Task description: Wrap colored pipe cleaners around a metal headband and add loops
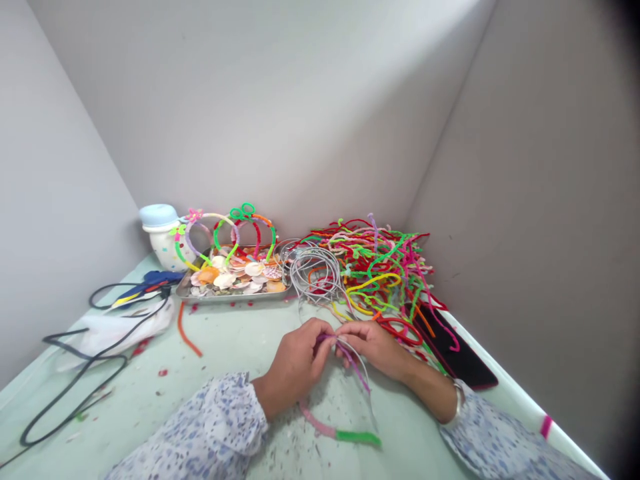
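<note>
My left hand [300, 353] and my right hand [380, 348] meet fingertip to fingertip above the middle of the table. Both pinch a purple pipe cleaner [357, 371] along with a thin grey wire [366, 363]; how the two cross is hidden by the fingers. The purple end trails down below my right fingers. Beneath my left hand a fuzzy length, pink and then bright green [357, 437], curves over the tabletop. It seems to belong to the same wire loop. Red-handled scissors [400, 329] lie just beyond my right hand.
A metal tray [240, 299] of seashells [225, 280] stands at the back, with colourful fuzzy headbands [215, 217] on it. Beside it are a wire coil [316, 270] and a heap of pipe cleaners [385, 250]. A glue gun [150, 283], black cord [75, 380] and white jar [167, 243] occupy the left.
</note>
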A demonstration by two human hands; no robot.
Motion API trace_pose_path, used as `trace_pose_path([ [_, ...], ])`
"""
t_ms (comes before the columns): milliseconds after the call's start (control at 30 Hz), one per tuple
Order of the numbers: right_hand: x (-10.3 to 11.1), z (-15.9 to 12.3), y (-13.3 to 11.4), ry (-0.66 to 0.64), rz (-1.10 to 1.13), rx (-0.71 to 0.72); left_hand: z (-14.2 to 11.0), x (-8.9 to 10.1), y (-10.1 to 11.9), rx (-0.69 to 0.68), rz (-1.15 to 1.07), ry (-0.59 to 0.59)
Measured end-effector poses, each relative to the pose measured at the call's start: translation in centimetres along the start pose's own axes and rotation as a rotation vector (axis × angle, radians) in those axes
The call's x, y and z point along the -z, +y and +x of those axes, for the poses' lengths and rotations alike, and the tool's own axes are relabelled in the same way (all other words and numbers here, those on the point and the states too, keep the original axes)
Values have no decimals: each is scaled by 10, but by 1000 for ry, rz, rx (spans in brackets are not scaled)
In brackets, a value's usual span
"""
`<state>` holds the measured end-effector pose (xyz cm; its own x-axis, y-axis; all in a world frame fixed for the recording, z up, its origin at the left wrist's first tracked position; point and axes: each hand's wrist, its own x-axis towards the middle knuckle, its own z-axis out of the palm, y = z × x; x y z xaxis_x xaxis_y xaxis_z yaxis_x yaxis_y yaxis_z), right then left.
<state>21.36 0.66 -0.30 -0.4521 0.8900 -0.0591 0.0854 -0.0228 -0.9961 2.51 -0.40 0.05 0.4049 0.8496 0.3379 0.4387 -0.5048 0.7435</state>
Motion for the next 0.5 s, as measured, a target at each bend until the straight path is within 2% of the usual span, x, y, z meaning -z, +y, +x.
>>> trace_pose_path([
  [233, 1, -1, 1, -63, -19, -6, -1, 0, -1, 1, 47, 17],
  [500, -6, 0, -3, -7, -53, 15, -1, -1, -3, 3, 63, -5],
])
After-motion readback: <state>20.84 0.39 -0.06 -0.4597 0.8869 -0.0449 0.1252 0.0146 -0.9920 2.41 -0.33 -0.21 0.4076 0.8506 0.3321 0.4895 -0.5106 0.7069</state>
